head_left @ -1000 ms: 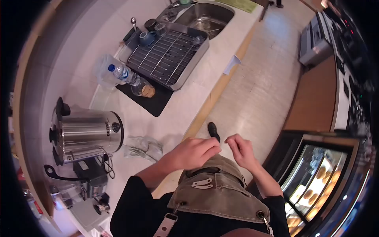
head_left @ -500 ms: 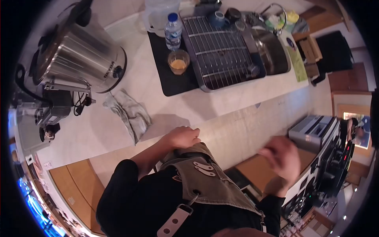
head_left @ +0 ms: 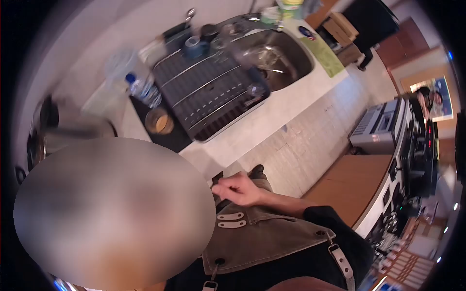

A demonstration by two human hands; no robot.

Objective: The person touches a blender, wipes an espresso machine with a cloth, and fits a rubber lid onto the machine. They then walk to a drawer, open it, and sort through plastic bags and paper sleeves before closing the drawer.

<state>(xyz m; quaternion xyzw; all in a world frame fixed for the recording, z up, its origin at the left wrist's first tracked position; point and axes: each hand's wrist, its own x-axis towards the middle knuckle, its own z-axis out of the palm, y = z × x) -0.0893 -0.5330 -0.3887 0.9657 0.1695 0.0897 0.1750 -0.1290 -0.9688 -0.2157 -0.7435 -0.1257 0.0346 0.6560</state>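
My right hand (head_left: 238,189) is in front of the brown apron (head_left: 272,237), its fingers curled closed with nothing visible in them. A large blurred oval covers the lower left, and my left hand does not show. Beyond my right hand, on the counter, a glass with a light brown drink (head_left: 159,121) stands on a black mat (head_left: 175,137). Beside it is a water bottle with a blue cap (head_left: 144,90). The dish rack (head_left: 206,89) holds a blue cup (head_left: 195,47) near its back edge.
Right of the rack is a metal sink (head_left: 284,58) with a green cloth (head_left: 324,57) beyond it. A grey appliance (head_left: 378,123) stands across the aisle, near a brown panel (head_left: 352,186). The steel pot (head_left: 77,128) at the left is partly covered by the blur.
The view has turned towards the sink. My right hand has come inward to the front of the apron. My left hand has gone from sight, and the blurred oval has appeared.
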